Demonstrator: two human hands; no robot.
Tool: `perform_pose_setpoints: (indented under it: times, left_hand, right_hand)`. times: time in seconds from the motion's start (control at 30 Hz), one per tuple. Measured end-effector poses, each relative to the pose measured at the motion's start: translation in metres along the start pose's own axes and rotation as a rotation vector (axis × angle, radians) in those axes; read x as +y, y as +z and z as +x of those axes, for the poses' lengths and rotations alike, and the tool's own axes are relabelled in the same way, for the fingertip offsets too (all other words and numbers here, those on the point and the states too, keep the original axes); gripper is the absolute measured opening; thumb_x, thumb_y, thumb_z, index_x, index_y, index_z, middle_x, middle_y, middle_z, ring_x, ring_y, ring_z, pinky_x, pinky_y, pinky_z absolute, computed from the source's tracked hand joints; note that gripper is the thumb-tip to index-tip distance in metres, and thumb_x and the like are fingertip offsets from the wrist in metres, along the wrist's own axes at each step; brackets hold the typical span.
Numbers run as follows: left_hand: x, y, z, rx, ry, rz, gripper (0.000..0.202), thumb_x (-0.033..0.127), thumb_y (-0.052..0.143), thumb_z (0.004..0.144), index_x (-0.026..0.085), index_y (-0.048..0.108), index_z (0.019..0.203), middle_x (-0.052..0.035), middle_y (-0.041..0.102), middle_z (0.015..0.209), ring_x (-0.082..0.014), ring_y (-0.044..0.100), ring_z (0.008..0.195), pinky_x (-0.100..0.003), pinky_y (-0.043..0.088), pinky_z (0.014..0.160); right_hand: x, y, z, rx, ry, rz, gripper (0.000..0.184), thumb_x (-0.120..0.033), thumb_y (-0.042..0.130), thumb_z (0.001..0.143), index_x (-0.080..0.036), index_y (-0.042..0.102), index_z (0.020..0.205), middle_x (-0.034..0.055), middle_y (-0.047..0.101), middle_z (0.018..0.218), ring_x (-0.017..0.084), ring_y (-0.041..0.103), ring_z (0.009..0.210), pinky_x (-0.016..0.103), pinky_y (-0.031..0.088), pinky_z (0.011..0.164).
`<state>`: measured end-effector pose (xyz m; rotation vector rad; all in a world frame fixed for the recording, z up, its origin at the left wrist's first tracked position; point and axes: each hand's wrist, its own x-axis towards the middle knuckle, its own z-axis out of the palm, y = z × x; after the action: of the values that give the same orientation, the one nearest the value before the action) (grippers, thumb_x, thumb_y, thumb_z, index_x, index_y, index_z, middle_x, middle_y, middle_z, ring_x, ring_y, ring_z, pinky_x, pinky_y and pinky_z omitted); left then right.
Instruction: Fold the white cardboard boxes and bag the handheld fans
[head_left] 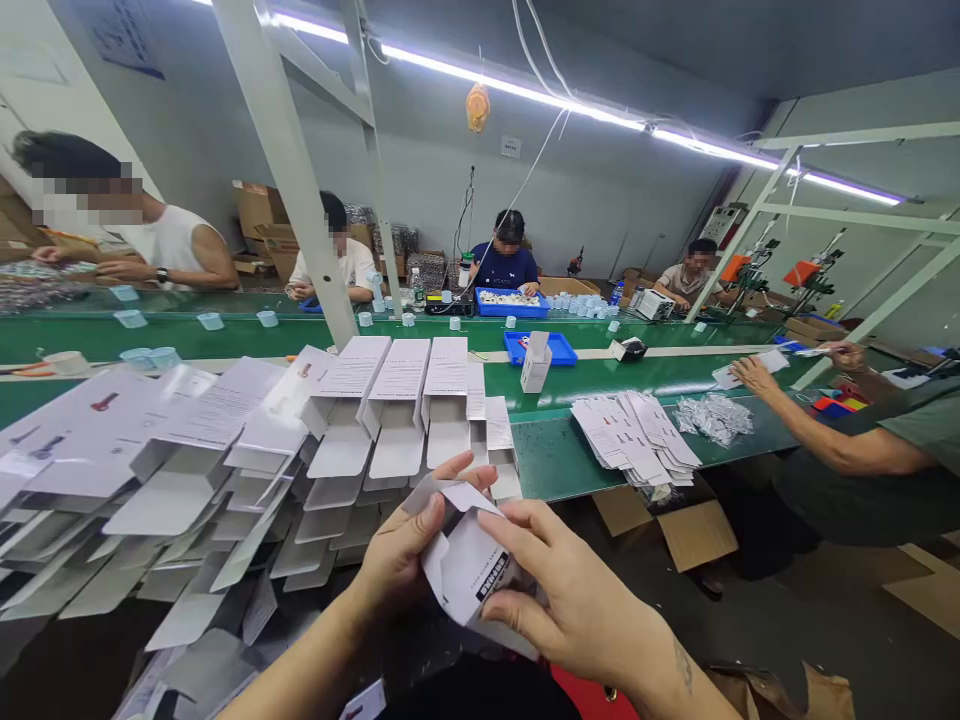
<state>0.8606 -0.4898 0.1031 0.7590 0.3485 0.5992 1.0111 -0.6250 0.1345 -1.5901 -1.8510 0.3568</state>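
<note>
Between my hands is a small white cardboard box (457, 570) with black printing, its open end and loose flaps facing up towards me. My left hand (405, 545) wraps around the box's left side, thumb on the near edge and fingers behind it. Across the right side lies my right hand (547, 580), its fingers at the flap and its thumb on the printed face. What is inside the box cannot be made out. Just beyond my left hand stand stacks of open-ended white boxes (397, 440), several layers high.
A green conveyor bench (555, 460) runs across. On it are a closed white box (535, 365), a blue tray (566, 350), flat printed cartons (637, 435) and small clear bags (712, 418). A co-worker's hand (754, 375) holds a white carton at right. Other people sit opposite.
</note>
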Motion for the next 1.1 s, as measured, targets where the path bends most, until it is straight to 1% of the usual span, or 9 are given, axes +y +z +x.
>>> perform_pose_setpoints:
  times: [0.13,0.27,0.43,0.57,0.7,0.8,0.97,1.03,1.1]
  left_hand:
    - [-0.001,0.000,0.002,0.000,-0.009,0.126,0.050,0.044,0.072,0.078,0.024,0.063,0.123,-0.0118,0.067,0.126,-0.0289,0.066,0.101,-0.037,0.052,0.084]
    - [-0.002,0.007,-0.004,0.035,-0.016,0.081,0.048,0.047,0.069,0.080,0.020,0.065,0.120,-0.0130,0.071,0.115,-0.0274,0.067,0.093,-0.037,0.053,0.080]
    - [-0.007,0.011,-0.010,0.064,-0.013,0.092,0.046,0.048,0.070,0.078,0.021,0.067,0.116,-0.0118,0.071,0.112,-0.0267,0.067,0.088,-0.036,0.054,0.075]
    - [-0.008,0.012,-0.007,0.031,0.064,0.391,0.039,0.046,0.068,0.081,0.023,0.071,0.113,-0.0091,0.073,0.105,-0.0218,0.066,0.084,-0.029,0.051,0.073]
    - [-0.009,0.013,-0.004,-0.040,0.203,0.684,0.029,0.040,0.067,0.084,0.024,0.074,0.106,-0.0060,0.074,0.091,-0.0198,0.065,0.088,-0.027,0.049,0.083]
    - [-0.006,0.010,-0.005,-0.026,0.215,0.571,0.029,0.040,0.067,0.084,0.024,0.073,0.107,-0.0063,0.075,0.095,-0.0203,0.067,0.092,-0.029,0.050,0.086]
    - [0.005,0.010,-0.006,0.075,0.245,0.334,0.030,0.036,0.072,0.081,0.020,0.070,0.106,-0.0098,0.076,0.097,-0.0240,0.069,0.095,-0.034,0.054,0.083]
    - [0.008,0.014,-0.003,0.155,0.258,0.194,0.031,0.034,0.075,0.078,0.020,0.069,0.104,-0.0087,0.077,0.094,-0.0249,0.070,0.092,-0.035,0.057,0.077]
    - [0.008,0.015,-0.001,0.195,0.265,0.124,0.031,0.032,0.076,0.076,0.021,0.068,0.103,-0.0076,0.077,0.093,-0.0250,0.071,0.093,-0.036,0.057,0.077]
  right_hand:
    - [-0.009,0.002,0.003,-0.065,0.066,-0.240,0.063,-0.036,0.072,0.080,-0.027,0.048,0.137,0.0114,0.059,0.119,0.030,0.065,0.098,0.041,0.062,0.077]
    - [-0.009,-0.001,0.001,-0.113,0.042,-0.251,0.062,-0.043,0.075,0.077,-0.023,0.053,0.132,0.0102,0.061,0.111,0.028,0.068,0.086,0.038,0.062,0.070]
    - [-0.003,-0.007,-0.003,-0.112,0.045,-0.202,0.066,-0.044,0.076,0.074,-0.025,0.053,0.133,0.0077,0.064,0.107,0.027,0.069,0.089,0.036,0.061,0.075]
    - [-0.003,-0.002,-0.001,-0.152,0.055,-0.261,0.070,-0.051,0.078,0.069,-0.022,0.057,0.129,0.0100,0.065,0.103,0.029,0.069,0.082,0.039,0.061,0.067]
    - [-0.002,0.008,0.001,-0.173,0.051,-0.211,0.095,-0.059,0.083,0.056,-0.017,0.050,0.136,0.0180,0.060,0.116,0.037,0.066,0.095,0.048,0.059,0.074]
    - [0.005,0.009,-0.005,-0.162,0.073,-0.025,0.097,-0.058,0.079,0.064,-0.022,0.040,0.144,0.0138,0.057,0.117,0.031,0.063,0.102,0.045,0.056,0.087]
    - [0.025,0.014,-0.018,-0.003,0.019,0.358,0.059,-0.041,0.068,0.085,-0.031,0.044,0.137,0.0085,0.051,0.129,0.024,0.055,0.118,0.042,0.044,0.104]
    - [0.034,0.023,-0.021,0.017,0.082,0.478,0.076,-0.042,0.076,0.077,-0.034,0.035,0.141,0.0087,0.043,0.142,0.027,0.045,0.131,0.047,0.036,0.111]
    - [0.041,0.033,-0.021,-0.002,0.140,0.569,0.109,-0.044,0.086,0.062,-0.034,0.019,0.148,0.0115,0.030,0.153,0.031,0.031,0.141,0.052,0.025,0.116]
